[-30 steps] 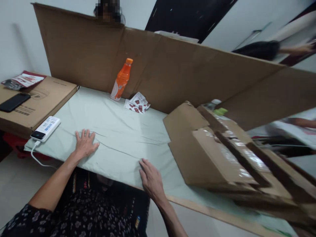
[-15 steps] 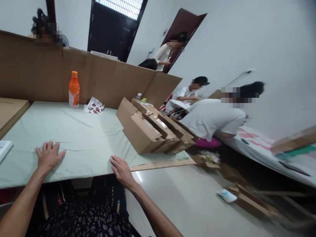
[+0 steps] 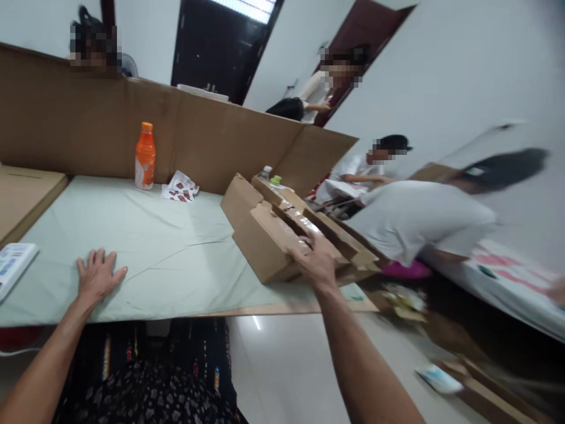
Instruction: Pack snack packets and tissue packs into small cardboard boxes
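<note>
My left hand [image 3: 97, 275] lies flat on the pale green tablecloth [image 3: 176, 274], fingers spread, holding nothing. At the right end of the table, several open cardboard boxes [image 3: 261, 246] stand in a tilted row. My right hand [image 3: 318, 264] grips the near upper edge of the nearest box, thumb on its left side and fingers reaching over into the gap. The fingertips are partly hidden by the cardboard. Beyond the boxes, a clear bottle [image 3: 265, 172] and a light green cap [image 3: 276, 180] show in part.
An orange bottle [image 3: 145, 158] and white-and-red packets [image 3: 180, 187] stand before an upright cardboard panel [image 3: 212, 132]. At left are a flat carton [image 3: 30, 191] and a white device [image 3: 16, 265]. Several people sit or stand beyond; one in a white shirt [image 3: 424, 215] bends at right. Cartons [image 3: 481, 394] lie on the floor.
My right hand has moved from the table's front edge, right and forward, onto the nearest cardboard box. My left hand stays flat on the cloth. The view has turned slightly left.
</note>
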Demonstrator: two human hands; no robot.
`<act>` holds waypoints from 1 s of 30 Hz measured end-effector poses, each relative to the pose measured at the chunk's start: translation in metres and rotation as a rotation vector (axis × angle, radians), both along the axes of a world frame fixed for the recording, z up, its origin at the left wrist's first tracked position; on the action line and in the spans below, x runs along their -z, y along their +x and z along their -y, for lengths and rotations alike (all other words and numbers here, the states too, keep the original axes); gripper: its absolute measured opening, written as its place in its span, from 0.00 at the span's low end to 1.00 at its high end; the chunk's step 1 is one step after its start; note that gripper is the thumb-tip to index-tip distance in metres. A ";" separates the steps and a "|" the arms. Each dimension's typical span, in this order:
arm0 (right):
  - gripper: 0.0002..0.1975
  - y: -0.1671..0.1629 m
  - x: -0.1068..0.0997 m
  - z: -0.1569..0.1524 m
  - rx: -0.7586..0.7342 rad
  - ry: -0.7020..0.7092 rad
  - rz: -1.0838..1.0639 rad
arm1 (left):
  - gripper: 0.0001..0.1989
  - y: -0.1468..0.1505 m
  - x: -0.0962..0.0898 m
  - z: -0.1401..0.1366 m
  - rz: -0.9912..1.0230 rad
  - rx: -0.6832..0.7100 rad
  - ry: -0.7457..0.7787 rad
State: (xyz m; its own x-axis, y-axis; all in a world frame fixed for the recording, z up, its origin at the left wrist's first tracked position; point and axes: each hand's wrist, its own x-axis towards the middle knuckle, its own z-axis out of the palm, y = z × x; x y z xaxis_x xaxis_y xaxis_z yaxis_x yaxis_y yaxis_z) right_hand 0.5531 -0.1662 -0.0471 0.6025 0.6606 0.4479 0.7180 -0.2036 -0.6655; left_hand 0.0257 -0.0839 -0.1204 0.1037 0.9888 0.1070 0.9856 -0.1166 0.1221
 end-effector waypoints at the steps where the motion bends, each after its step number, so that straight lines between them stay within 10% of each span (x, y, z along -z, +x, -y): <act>1: 0.36 0.000 -0.001 -0.005 -0.020 -0.016 -0.045 | 0.26 0.000 0.001 0.001 0.018 -0.001 0.002; 13: 0.22 -0.084 -0.014 -0.018 -0.464 0.032 -0.199 | 0.45 0.009 0.001 0.003 0.429 0.181 -0.019; 21: 0.14 -0.163 -0.046 -0.011 -1.307 -0.080 -0.137 | 0.67 0.018 -0.023 0.002 0.699 0.409 -0.152; 30: 0.12 -0.185 -0.079 -0.055 -1.526 -0.339 -0.045 | 0.71 -0.001 -0.026 -0.024 1.074 0.548 -0.280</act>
State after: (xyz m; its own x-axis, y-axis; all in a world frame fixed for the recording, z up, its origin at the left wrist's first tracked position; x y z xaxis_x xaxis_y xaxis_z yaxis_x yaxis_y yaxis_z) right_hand 0.3683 -0.1116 0.0320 -0.6974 0.6992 0.1575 0.3595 0.5314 -0.7671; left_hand 0.0247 -0.0600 -0.0940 0.5016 0.8450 0.1856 0.2002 -0.3221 0.9253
